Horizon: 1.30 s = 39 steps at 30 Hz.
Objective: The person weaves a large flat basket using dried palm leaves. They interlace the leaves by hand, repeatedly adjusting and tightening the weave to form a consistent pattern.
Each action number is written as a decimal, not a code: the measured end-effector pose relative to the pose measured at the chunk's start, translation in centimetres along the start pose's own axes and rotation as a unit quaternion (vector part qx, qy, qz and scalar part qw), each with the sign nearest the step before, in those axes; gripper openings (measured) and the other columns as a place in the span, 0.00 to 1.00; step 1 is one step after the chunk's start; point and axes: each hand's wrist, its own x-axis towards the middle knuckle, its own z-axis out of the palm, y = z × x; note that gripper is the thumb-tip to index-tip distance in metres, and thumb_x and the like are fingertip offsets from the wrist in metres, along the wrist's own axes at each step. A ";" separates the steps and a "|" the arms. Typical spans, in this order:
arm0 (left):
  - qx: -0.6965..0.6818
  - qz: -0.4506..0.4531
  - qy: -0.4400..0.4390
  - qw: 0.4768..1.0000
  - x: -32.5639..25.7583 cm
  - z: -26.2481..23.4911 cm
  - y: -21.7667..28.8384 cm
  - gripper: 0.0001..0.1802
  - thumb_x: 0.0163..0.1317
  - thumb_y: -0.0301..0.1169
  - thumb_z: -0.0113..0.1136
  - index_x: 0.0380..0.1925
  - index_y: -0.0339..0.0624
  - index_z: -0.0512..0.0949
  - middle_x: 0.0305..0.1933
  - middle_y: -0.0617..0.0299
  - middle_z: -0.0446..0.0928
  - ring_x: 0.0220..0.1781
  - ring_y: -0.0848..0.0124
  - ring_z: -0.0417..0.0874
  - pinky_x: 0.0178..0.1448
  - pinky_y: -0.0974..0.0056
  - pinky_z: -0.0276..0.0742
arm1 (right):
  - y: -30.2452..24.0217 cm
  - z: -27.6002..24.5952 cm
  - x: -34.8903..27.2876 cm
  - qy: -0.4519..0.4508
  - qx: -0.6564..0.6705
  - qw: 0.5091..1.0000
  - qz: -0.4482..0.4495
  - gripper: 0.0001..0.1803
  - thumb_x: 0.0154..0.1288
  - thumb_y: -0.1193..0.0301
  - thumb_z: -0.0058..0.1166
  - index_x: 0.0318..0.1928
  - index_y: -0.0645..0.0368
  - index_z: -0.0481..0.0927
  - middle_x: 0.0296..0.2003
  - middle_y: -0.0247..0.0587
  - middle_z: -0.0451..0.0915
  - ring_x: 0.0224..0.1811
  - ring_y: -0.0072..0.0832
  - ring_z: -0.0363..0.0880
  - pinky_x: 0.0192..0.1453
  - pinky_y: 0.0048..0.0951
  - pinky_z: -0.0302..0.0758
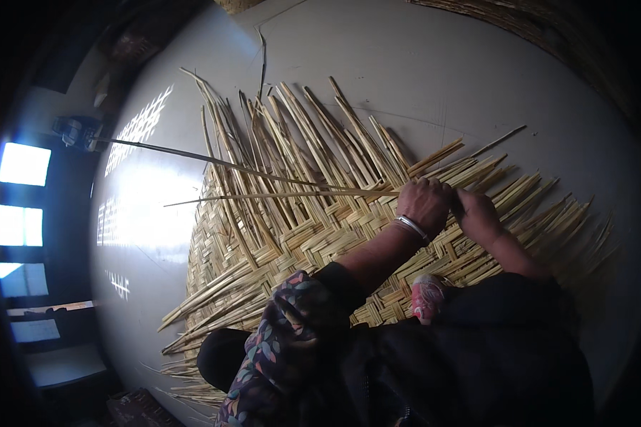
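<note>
A large mat of flat, straw-coloured reed strips (313, 245) lies on the floor in a diagonal weave, its unwoven ends fanning out at the far and right sides. My left hand (424, 202), with a pale bangle (412, 227) at the wrist, is closed on long reed strips (292, 193). These stretch out to the left above the mat, one much longer than the other. Pressed close beside it, my right hand (475, 215) is closed too, its fingertips hidden. Whatever it grips cannot be made out. Both hands are over the mat's right part.
A pink and white shoe (426, 297) rests on the mat below my hands. Grey floor (470, 78) surrounds the weave, with bright window light (146, 206) falling on it at the left. Brown bundled stalks (527, 18) lie along the far right edge.
</note>
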 end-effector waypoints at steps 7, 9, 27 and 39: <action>-0.169 -0.142 -0.081 0.972 -1.5 1.4 -1.3 0.09 0.58 0.31 0.47 0.35 0.41 0.75 0.34 0.49 0.78 0.37 0.53 0.80 0.39 0.52 0.76 | -2.2 0.9 -0.9 -0.009 -0.064 0.997 -0.029 0.03 0.56 0.74 0.49 0.32 0.59 0.72 0.26 0.51 0.77 0.32 0.53 0.75 0.33 0.48 0.70; -0.189 -0.105 -0.079 0.973 -2.8 1.6 -1.7 0.09 0.58 0.30 0.47 0.35 0.41 0.74 0.36 0.49 0.78 0.40 0.53 0.80 0.41 0.53 0.76 | -2.2 1.0 -1.0 -0.015 -0.061 0.997 -0.033 0.04 0.55 0.74 0.49 0.32 0.58 0.72 0.25 0.51 0.77 0.32 0.52 0.76 0.33 0.48 0.70; 0.014 0.054 0.054 0.997 -3.1 -1.7 -7.0 0.07 0.53 0.27 0.51 0.31 0.48 0.78 0.33 0.62 0.78 0.44 0.64 0.77 0.52 0.55 0.67 | 1.8 -6.6 1.9 0.168 -0.318 0.933 0.026 0.23 0.61 0.67 0.51 0.56 0.62 0.67 0.48 0.52 0.75 0.52 0.42 0.72 0.55 0.41 0.67; 0.031 0.314 0.363 0.877 -0.8 -14.6 1.9 0.12 0.52 0.27 0.59 0.37 0.37 0.80 0.36 0.59 0.75 0.38 0.65 0.77 0.41 0.64 0.74 | -7.0 -0.5 3.4 -0.169 0.603 0.768 -0.132 0.32 0.61 0.51 0.53 0.55 0.65 0.67 0.49 0.47 0.75 0.52 0.31 0.74 0.56 0.31 0.71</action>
